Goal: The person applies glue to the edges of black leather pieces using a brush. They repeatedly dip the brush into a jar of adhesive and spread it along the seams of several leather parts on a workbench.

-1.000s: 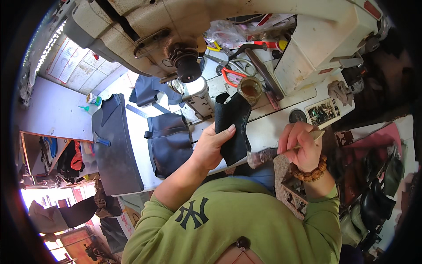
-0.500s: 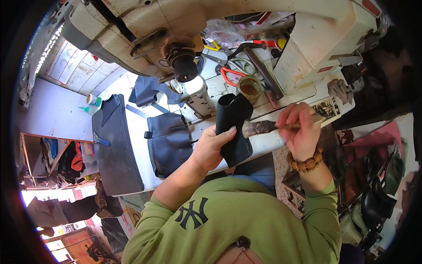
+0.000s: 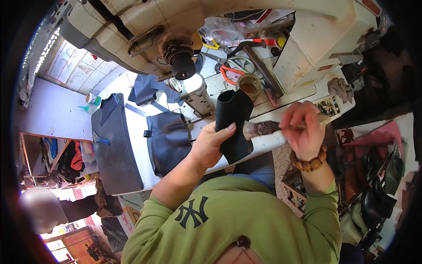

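Note:
My left hand [image 3: 210, 144] grips a black leather piece [image 3: 234, 116], its thumb lying across the front. The piece stands upright in the hand, its upper end curled into a tube. In my right hand [image 3: 304, 128] is a flat brush [image 3: 266, 128], held by the handle with bent fingers. The brush's pale bristle end points left, at the right edge of the leather; whether it touches cannot be told. Just above the leather stands a glass jar [image 3: 249, 86] with amber-brown content. A black leather shoe-upper-like piece [image 3: 169, 143] lies to the left of my left hand.
A large cream sewing machine [image 3: 127, 33] arches over the white table. Behind the jar lie orange-handled scissors [image 3: 229, 75] and a hammer [image 3: 266, 72]. A dark board [image 3: 115, 145] covers the left end. Shoes [image 3: 378, 198] fill a rack at the right. Another person stands at lower left.
My right hand and the brush have shifted slightly to the right. My left hand holds the leather in nearly the same place.

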A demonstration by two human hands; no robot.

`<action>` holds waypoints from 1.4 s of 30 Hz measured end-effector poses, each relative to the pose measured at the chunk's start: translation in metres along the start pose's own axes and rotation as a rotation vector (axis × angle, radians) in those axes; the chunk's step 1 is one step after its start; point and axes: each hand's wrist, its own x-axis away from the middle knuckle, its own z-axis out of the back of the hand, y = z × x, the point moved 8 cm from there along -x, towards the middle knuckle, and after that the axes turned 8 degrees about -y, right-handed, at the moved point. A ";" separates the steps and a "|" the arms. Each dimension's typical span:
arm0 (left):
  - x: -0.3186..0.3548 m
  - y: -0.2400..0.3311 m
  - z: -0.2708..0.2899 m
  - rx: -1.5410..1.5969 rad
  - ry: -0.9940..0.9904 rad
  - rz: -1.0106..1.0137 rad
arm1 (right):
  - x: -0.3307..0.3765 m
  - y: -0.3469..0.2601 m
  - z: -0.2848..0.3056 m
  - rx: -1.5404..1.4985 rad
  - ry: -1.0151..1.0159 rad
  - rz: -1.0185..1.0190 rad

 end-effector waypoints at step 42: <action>0.015 -0.039 0.042 0.427 0.098 -0.086 | -0.078 0.078 0.038 0.705 0.046 -0.226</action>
